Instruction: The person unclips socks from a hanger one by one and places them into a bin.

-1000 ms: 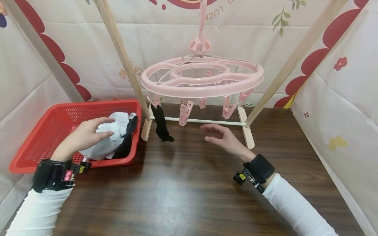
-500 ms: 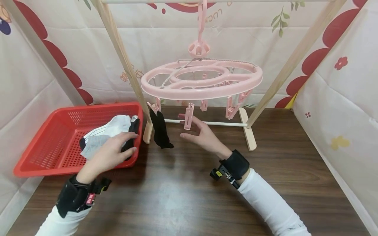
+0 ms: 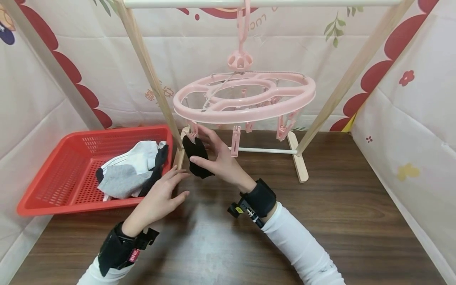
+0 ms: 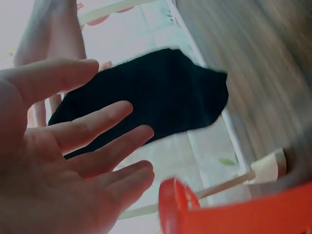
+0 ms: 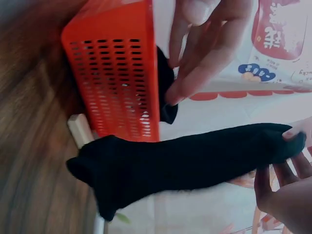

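A black sock point(image 3: 195, 152) hangs from a pink clothespin point(image 3: 192, 130) at the left of a round pink drying hanger point(image 3: 246, 114). My right hand point(image 3: 222, 160) is at the sock, with its thumb in front and its other fingers behind near the clothespin. The right wrist view shows the fingers round the upper end of the sock point(image 5: 180, 163). My left hand point(image 3: 160, 202) is just beside the basket's right edge, fingers spread and holding nothing. In the left wrist view its fingers overlap the sock point(image 4: 161, 92); whether they touch it I cannot tell.
A red basket point(image 3: 53, 174) on the left holds grey, white and black socks point(image 3: 124, 180). The hanger hangs from the white bar point(image 3: 303, 3) of a wooden stand point(image 3: 331, 95). More pink clothespins point(image 3: 235, 141) dangle from it. A dark wood table point(image 3: 338, 217) lies beneath.
My right hand has moved left, past the front clothespin, to the black sock. My left hand has left the basket and moved right, toward the sock. The hanger has shifted slightly.
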Action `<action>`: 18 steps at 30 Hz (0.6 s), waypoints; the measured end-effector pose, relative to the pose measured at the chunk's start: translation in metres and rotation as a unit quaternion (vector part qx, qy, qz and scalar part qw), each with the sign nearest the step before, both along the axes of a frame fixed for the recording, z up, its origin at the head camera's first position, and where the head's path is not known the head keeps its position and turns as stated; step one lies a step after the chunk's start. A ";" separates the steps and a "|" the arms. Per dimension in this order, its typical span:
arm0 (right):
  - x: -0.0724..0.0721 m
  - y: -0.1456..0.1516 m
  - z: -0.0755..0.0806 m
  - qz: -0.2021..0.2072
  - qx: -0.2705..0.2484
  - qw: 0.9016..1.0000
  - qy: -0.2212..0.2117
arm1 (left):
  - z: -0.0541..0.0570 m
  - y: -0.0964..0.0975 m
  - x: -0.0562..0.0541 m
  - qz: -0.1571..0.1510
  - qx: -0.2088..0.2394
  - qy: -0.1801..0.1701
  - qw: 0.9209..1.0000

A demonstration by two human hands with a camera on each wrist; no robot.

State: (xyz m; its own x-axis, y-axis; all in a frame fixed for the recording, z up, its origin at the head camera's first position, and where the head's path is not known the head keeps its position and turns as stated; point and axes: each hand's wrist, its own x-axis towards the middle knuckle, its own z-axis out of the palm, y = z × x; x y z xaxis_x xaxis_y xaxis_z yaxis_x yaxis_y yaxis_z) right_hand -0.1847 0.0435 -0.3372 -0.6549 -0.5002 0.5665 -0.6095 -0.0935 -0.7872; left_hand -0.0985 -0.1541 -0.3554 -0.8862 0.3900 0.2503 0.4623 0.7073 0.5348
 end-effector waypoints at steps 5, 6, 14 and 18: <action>-0.001 -0.006 0.005 -0.010 -0.014 1.000 0.001 | -0.009 0.009 0.002 0.011 0.030 0.006 0.999; 0.000 -0.007 0.006 -0.009 -0.019 1.000 -0.001 | -0.011 0.010 0.003 0.014 0.035 0.004 0.999; 0.001 -0.003 0.017 0.007 -0.059 0.998 -0.008 | -0.029 0.015 0.009 0.039 0.075 -0.025 0.996; 0.001 0.001 0.028 0.023 -0.068 0.997 -0.010 | -0.031 0.016 0.011 0.057 0.083 -0.029 0.994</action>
